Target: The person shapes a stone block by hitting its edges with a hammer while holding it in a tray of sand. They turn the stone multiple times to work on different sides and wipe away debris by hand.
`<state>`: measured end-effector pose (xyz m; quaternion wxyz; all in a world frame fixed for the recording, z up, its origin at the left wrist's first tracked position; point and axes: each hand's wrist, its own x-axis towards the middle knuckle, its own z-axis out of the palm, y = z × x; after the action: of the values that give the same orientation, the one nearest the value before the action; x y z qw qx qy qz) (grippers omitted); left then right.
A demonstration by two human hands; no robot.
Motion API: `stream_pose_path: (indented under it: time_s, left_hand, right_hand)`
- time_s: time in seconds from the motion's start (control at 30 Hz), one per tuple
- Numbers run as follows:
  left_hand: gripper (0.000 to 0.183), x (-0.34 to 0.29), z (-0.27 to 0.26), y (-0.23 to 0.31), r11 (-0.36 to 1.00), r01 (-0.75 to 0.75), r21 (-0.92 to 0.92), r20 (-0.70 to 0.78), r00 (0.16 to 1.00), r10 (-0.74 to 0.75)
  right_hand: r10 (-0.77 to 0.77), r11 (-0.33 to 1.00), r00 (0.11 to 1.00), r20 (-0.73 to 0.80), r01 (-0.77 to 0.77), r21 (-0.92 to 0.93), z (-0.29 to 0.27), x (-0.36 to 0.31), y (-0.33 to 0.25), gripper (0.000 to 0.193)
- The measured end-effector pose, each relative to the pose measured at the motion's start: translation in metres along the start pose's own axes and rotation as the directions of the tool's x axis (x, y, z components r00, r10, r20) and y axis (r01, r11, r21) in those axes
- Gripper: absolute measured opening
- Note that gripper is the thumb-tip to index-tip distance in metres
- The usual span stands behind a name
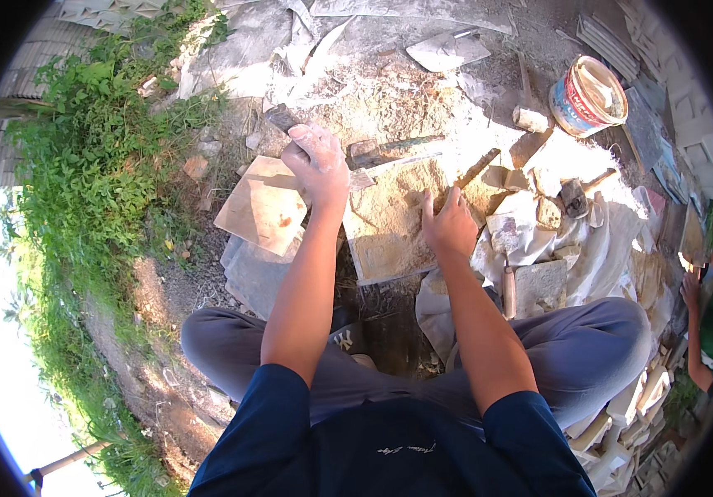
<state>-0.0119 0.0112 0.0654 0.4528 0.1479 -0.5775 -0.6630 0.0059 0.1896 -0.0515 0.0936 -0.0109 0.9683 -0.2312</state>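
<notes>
My left hand (321, 161), dusted white, is closed around a tool with a dark, blocky end (280, 118) poking out past the thumb; its exact kind is unclear. That fist is above the upper left corner of a rough, sandy-coloured stone slab (389, 219), which lies in front of me between my knees. On the slab's right edge rests my right hand (453, 228), fingers extended. Just beyond those fingertips is a dark, narrow bar (479, 167). A smooth beige square tile (263, 205) lies left of the slab, partly over a grey one (258, 273).
A trowel (509, 282) with a wooden handle lies by my right forearm, near stone chunks (548, 214) on white sheeting. Beyond are a mallet (530, 120) and a paint bucket (588, 98). Plants (91, 157) line the left. Another person's arm (694, 331) shows far right.
</notes>
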Motion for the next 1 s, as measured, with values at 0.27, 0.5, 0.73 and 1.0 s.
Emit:
stream_pose_path:
  time_s: [0.27, 0.5, 0.73, 1.0]
  left_hand:
    - [0.059, -0.003, -0.001, -0.003, 1.000, -0.002, -0.028, 0.062, 0.998, 0.003]
    - [0.058, -0.013, -0.008, -0.007, 0.996, -0.060, -0.069, 0.109, 0.992, 0.067]
    - [0.057, -0.014, -0.012, -0.011, 0.998, -0.065, 0.008, 0.138, 0.988, 0.063]
    - [0.069, -0.012, -0.005, 0.021, 0.992, 0.083, -0.099, 0.357, 0.933, -0.043]
  right_hand:
    - [0.005, 1.000, 1.000, 0.012, -0.005, -0.005, 0.002, -0.001, 0.001, 0.059]
    - [-0.017, 1.000, 1.000, -0.018, 0.017, 0.003, 0.006, 0.004, 0.006, 0.057]
    - [0.008, 1.000, 1.000, 0.011, -0.007, -0.017, 0.000, 0.006, 0.001, 0.058]
    - [0.029, 0.999, 0.999, 0.031, -0.028, -0.032, -0.002, 0.009, 0.005, 0.061]
